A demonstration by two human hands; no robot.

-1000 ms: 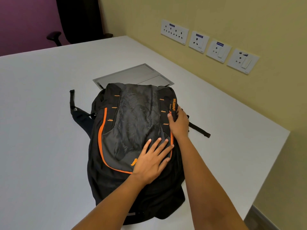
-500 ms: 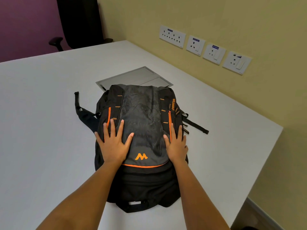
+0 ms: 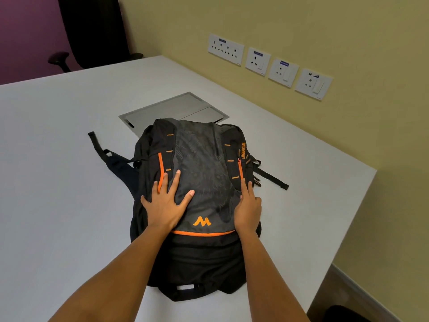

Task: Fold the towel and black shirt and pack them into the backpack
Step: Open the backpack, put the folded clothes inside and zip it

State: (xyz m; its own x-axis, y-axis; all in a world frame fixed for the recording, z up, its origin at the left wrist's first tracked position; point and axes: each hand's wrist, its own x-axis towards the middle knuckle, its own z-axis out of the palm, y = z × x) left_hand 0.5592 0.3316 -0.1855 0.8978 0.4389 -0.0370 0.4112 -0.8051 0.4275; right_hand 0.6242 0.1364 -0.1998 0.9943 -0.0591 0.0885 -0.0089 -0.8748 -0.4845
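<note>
A black and grey backpack (image 3: 204, 159) with orange trim lies flat on the white table (image 3: 58, 182), its zips closed. My left hand (image 3: 166, 202) rests flat on its front panel near the left orange zip, fingers spread and straight. On the right side of the same panel lies my right hand (image 3: 247, 206), fingers straight and pointing away from me. No towel or black shirt is visible; whatever is inside the bag is hidden.
A grey metal cable hatch (image 3: 171, 110) is set into the table just behind the backpack. Loose straps (image 3: 271, 177) trail off both sides of the bag. A yellow wall with socket plates (image 3: 269, 63) runs along the right. A black office chair (image 3: 92, 31) stands behind the table.
One second ago my right hand was at the right zip and my left hand lay low on the panel. Both hands have since moved onto the panel's left and right sides and stay flat there.
</note>
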